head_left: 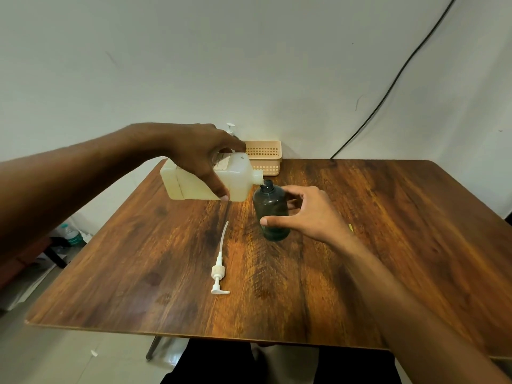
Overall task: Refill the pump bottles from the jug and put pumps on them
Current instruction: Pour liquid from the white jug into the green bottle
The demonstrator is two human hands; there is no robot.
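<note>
My left hand (pixel 202 159) grips a whitish translucent jug (pixel 238 178) and holds it tipped on its side, its spout right over the open neck of a dark green bottle (pixel 270 206). The bottle stands upright on the wooden table (pixel 388 231). My right hand (pixel 307 214) wraps around the bottle from the right, thumb in front, fingers behind. A white pump (pixel 219 270) with a long dip tube lies flat on the table, nearer to me and left of the bottle.
A peach plastic basket (pixel 264 156) sits at the table's far edge by the wall, with another pump head (pixel 230 128) showing behind my left hand. A black cable (pixel 388 90) runs down the wall. Bottles stand on the floor at left (pixel 70 236).
</note>
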